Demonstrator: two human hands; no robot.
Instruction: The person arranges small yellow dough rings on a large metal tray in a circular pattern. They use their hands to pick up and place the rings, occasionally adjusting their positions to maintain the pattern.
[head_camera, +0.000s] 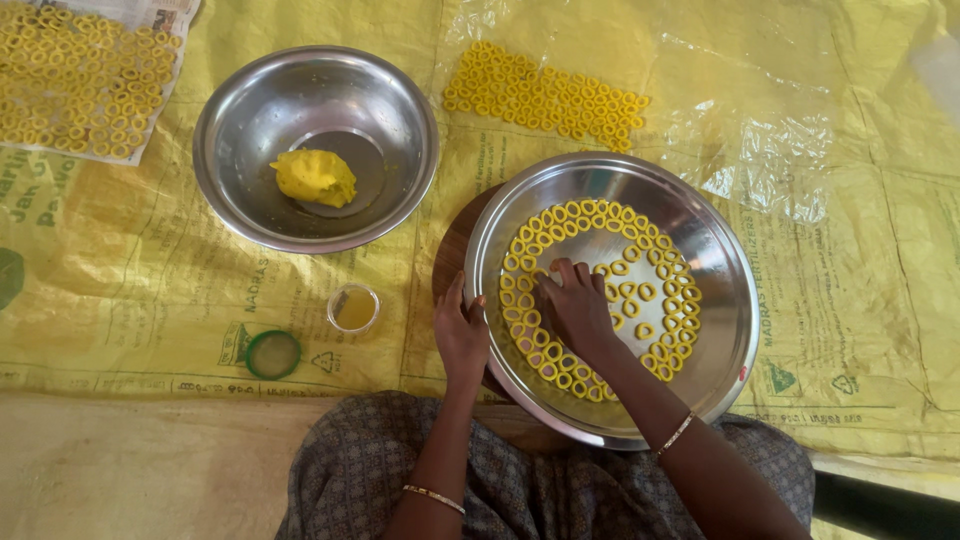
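A wide steel plate lies in front of me, its floor lined with several small yellow dough rings set in a curved band. My right hand rests inside the plate, fingers bent down among the rings; whether it pinches one is hidden. My left hand grips the plate's near-left rim, thumb on the edge. The plate sits on a round wooden board that shows at its left side.
A steel bowl with a lump of yellow dough stands at upper left. Rows of rings lie on the yellow plastic sheet, and more at far left. A small oil cup and green lid are near.
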